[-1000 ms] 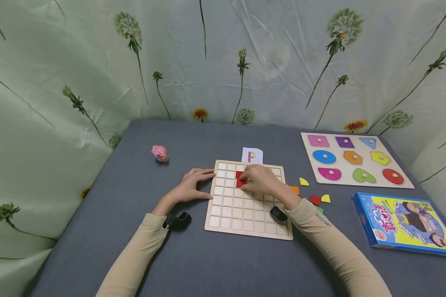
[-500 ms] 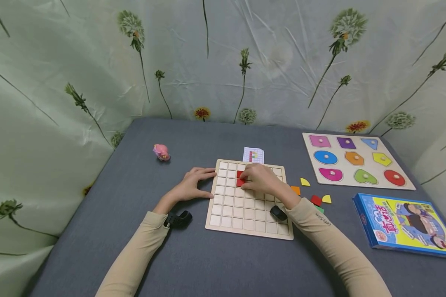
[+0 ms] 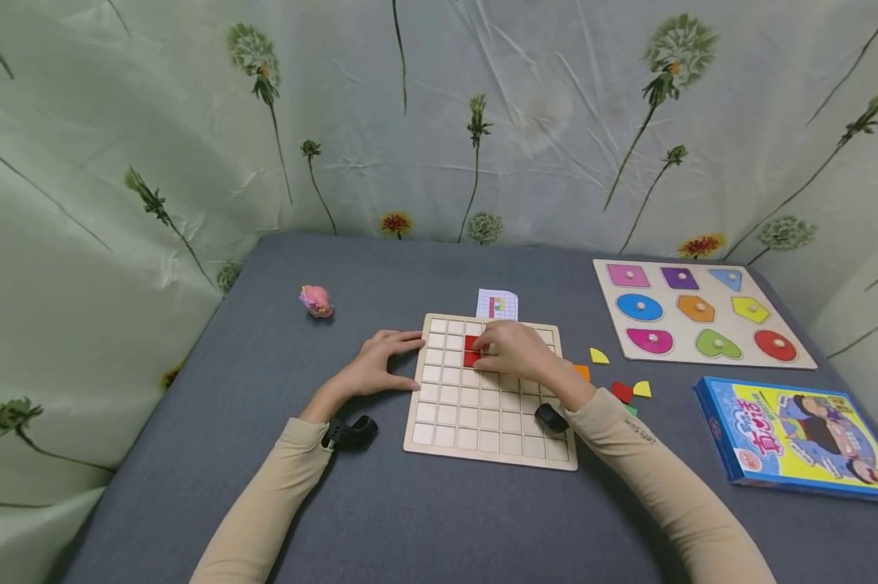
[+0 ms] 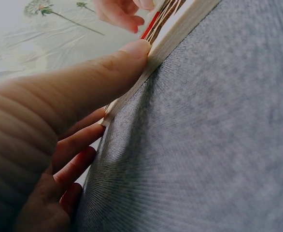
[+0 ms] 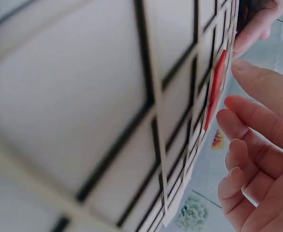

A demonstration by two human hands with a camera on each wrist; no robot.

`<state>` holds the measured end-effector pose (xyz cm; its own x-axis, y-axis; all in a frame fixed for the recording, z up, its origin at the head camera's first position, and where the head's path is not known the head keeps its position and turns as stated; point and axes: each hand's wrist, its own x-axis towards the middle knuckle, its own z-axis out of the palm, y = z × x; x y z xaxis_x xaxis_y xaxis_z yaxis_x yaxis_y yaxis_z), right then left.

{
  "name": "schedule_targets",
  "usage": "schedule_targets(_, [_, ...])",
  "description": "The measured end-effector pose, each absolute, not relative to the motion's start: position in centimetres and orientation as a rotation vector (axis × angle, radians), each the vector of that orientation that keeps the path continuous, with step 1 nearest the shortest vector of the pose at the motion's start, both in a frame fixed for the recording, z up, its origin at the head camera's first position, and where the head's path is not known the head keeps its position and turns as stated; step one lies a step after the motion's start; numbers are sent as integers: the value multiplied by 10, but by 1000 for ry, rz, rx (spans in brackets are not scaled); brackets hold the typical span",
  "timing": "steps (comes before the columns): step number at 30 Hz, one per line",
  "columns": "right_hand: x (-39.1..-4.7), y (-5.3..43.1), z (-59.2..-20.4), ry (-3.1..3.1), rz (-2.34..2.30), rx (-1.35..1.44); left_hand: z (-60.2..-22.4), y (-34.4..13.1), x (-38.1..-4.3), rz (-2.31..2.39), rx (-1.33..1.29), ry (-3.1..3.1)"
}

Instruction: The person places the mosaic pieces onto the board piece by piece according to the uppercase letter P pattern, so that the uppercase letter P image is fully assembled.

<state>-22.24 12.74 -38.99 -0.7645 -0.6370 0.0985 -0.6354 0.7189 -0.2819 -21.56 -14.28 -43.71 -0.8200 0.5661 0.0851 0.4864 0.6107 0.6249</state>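
A wooden grid board (image 3: 454,415) lies on the grey cloth, with red square tiles (image 3: 471,358) set in its upper middle cells. My left hand (image 3: 376,365) rests against the board's left side, thumb and fingers spread along the edge; the left wrist view shows the thumb (image 4: 124,58) at the rim. Over the red tiles is my right hand (image 3: 518,354), covering part of the upper right cells. In the right wrist view, its thumb and index finger (image 5: 260,113) stand apart beside a red tile (image 5: 216,87), with nothing between them.
Behind the board lies a small pattern card (image 3: 496,306). Loose yellow (image 3: 597,356), orange (image 3: 582,372), red (image 3: 621,392) and green (image 3: 631,410) pieces lie to its right. Farther right are a knobbed shape puzzle (image 3: 683,349) and a blue box (image 3: 811,438). A pink figurine (image 3: 316,301) stands back left.
The right hand's fingers have shifted slightly above the red tiles. My left hand stays in place along the board's edge, and the board and pieces have not moved.
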Motion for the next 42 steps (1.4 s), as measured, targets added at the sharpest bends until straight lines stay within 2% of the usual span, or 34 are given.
schedule_targets(12, [-211,152,-375,2956,-488,-969,-438,-146,-213,1009,883,2715])
schedule_targets(42, [-178,235,-378,3080,-538,-770,-437,-143,-214,1029,879,2699])
